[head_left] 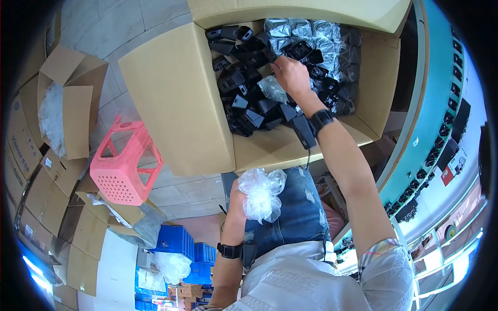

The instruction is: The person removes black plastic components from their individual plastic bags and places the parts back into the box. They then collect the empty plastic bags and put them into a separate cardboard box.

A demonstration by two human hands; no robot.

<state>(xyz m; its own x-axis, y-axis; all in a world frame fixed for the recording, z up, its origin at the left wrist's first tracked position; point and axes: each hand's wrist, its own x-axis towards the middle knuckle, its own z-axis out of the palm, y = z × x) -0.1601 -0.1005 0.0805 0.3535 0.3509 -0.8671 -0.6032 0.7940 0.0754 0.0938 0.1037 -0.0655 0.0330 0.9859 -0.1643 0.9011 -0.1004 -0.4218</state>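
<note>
Grey floor tiles run under a clutter of cardboard cartons, with a pink plastic stool (124, 166) tipped on its side to my left and blue crates (179, 243) lower down. Straight ahead sits the big open carton (176, 98), its flaps folded out, filled with black plastic parts (244, 98), some loose and some wrapped in clear bags (321, 39) toward the far right corner.

My right hand (293, 78) is down in that carton, fingers curled together over the heap; it looks to be pinching a clear bag or a part at the fingertips, though I cannot quite tell which from this angle. My left hand (238, 199) rests by my lap, closed around a crumpled wad of clear plastic wrap (262, 192).

To do this well, I judge I should grip one part cleanly, by its body and not by loose film, and lift it straight up so neighbours don't tumble. Keeping the wad bunched tight in my left palm stops stray wrap from falling back among the parts.
</note>
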